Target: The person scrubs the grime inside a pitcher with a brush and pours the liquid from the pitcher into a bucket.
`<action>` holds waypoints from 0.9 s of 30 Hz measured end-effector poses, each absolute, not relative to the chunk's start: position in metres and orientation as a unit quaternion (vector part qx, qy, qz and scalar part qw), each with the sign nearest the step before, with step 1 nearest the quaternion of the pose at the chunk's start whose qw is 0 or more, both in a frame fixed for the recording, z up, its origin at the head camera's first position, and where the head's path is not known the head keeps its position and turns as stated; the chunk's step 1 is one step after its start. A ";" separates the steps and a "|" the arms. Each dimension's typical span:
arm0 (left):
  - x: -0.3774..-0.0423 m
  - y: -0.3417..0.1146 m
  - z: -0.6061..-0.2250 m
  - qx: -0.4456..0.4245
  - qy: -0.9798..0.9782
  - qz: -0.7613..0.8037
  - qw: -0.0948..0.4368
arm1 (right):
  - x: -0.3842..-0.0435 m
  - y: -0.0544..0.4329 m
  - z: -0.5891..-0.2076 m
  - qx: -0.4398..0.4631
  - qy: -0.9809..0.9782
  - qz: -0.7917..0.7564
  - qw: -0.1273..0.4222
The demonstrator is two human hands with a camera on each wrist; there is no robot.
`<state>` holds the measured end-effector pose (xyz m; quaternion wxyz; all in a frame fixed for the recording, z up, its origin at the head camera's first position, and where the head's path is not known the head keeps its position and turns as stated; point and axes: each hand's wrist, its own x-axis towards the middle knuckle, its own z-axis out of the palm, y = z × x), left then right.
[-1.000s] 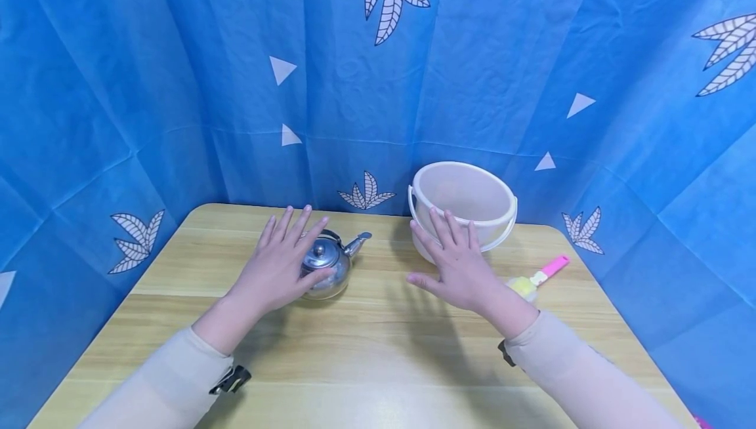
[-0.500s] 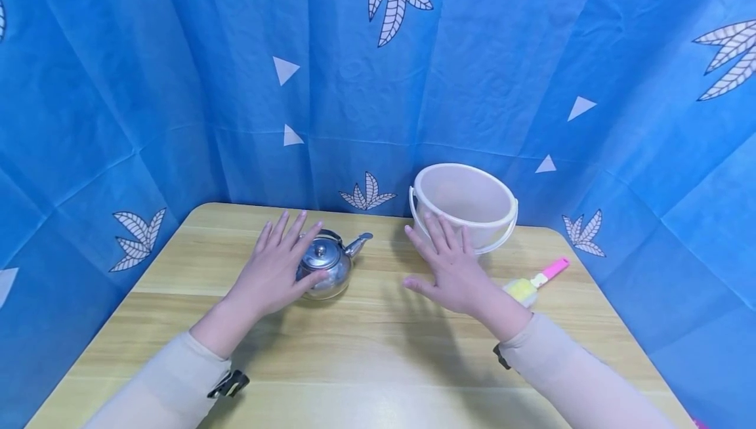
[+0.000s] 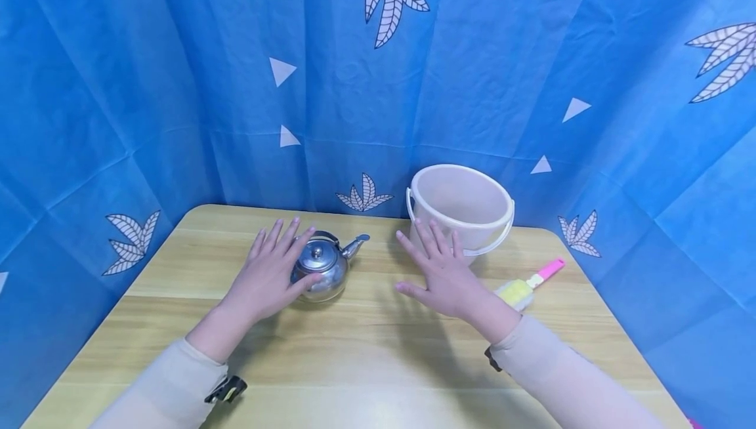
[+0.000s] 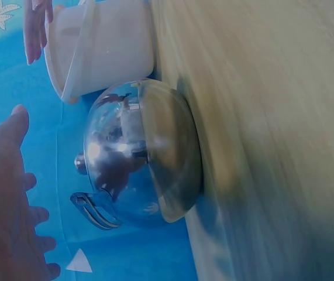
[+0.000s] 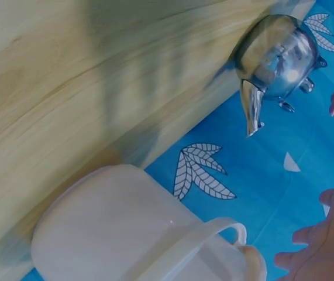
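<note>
My left hand [image 3: 268, 278] hovers with spread fingers at the near left of a shiny metal teapot [image 3: 323, 270], overlapping its side in the head view. The left wrist view shows a gap between that hand and the teapot [image 4: 143, 152]. My right hand [image 3: 445, 278], palm down and fingers spread, is raised in front of a white bucket [image 3: 463, 196] and overlaps its lower wall. Both hands hold nothing. Right of the right wrist lies a brush with a pink handle [image 3: 551, 269] and a yellow sponge-like head [image 3: 515, 294], partly hidden by the forearm.
Everything stands on a light wooden table [image 3: 354, 357] with rounded far corners. A blue curtain [image 3: 354, 101] with white leaf and triangle prints encloses the back and both sides. The bucket's white handle [image 3: 493, 242] hangs down over its front.
Both hands have drifted slightly toward me and left, still spread. More of the brush head shows beside the right wrist. The teapot, bucket and brush keep their places on the table.
</note>
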<state>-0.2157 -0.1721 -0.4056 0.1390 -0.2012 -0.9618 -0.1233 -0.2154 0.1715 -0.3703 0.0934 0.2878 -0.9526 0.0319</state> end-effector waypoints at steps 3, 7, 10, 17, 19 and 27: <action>-0.216 -0.173 -0.407 -0.197 -0.963 -0.127 0.136 | -0.216 0.169 -0.372 0.289 -0.952 0.029 0.094; -0.217 -0.175 -0.409 -0.191 -0.964 -0.130 0.130 | -0.216 0.166 -0.375 0.293 -0.951 0.029 0.097; -0.217 -0.177 -0.411 -0.189 -0.965 -0.131 0.127 | -0.216 0.163 -0.377 0.294 -0.951 0.031 0.092; -0.217 -0.181 -0.417 -0.190 -0.963 -0.132 0.134 | -0.218 0.157 -0.381 0.298 -0.950 0.018 0.092; -0.217 -0.182 -0.418 -0.190 -0.963 -0.134 0.134 | -0.218 0.155 -0.381 0.297 -0.951 0.014 0.089; -0.217 -0.185 -0.423 -0.187 -0.964 -0.140 0.130 | -0.218 0.148 -0.382 0.302 -0.950 0.012 0.081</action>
